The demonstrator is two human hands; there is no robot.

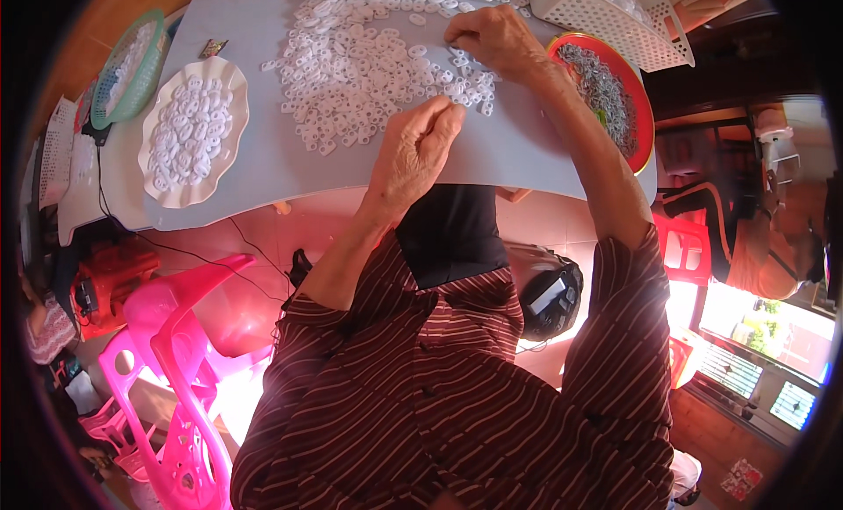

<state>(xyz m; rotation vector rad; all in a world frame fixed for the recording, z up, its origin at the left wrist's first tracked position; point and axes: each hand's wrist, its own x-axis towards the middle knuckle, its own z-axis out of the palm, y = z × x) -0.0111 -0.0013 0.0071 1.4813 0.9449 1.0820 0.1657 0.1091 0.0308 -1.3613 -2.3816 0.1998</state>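
Observation:
Over the table's front edge, my left hand is closed, thumb pressed against curled fingers; whatever it may hold is hidden. Farther off and to the right, my right hand is bent down with its fingertips together, just above the right side of the pile; nothing can be made out between them. A wide spread of small white plastic pieces with holes lies in front of both hands. Between the hands sits a looser cluster of white pieces, some with greyish parts showing. Beside my right forearm stands a red bowl of small grey metal-looking parts.
On the left, a scalloped white dish holds more white pieces, with a green basket beyond it. A white perforated basket stands at the far right. Pink plastic chairs and a dark bag are below the table.

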